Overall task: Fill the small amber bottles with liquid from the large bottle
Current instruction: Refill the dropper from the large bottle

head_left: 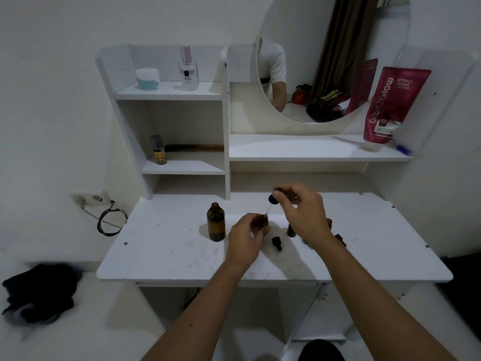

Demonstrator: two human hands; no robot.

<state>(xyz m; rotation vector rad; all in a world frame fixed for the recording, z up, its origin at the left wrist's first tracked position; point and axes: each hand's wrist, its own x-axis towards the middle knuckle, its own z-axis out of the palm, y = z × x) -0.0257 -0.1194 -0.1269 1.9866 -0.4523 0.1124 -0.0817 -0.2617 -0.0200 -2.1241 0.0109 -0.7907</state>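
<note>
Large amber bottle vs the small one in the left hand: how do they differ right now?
The large amber bottle is taller and wider than the small amber bottle. The large one stands free on the desk, untouched; the small one is gripped by the left hand. The right hand holds a dropper over the small bottle, not the large one. Both are amber, upright and uncapped.

The large bottle at centre was dark amber, the bench white. At upper right stood a magenta tube with white lettering; at lower left lay a black cloth.
</note>
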